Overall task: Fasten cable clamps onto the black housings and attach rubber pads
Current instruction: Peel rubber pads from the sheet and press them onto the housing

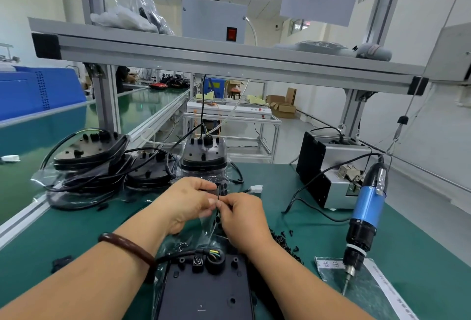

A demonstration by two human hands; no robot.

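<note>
A black housing (204, 291) lies flat at the near edge of the green mat, its cable (175, 256) entering at the top. Above it, my left hand (186, 202) holds a clear sheet of black rubber pads (222, 189) by its upper part. My right hand (242, 217) pinches at the same sheet right beside the left thumb. A pile of small black cable clamps (283, 240) sits just right of my right wrist. More black housings (204, 156) with cables stand behind my hands.
A blue electric screwdriver (367, 215) hangs on the right above a plastic bag (356, 284). A grey screw feeder box (328, 166) stands at the back right. Stacked housings in plastic (89, 156) fill the left. An aluminium shelf frame (204, 54) spans overhead.
</note>
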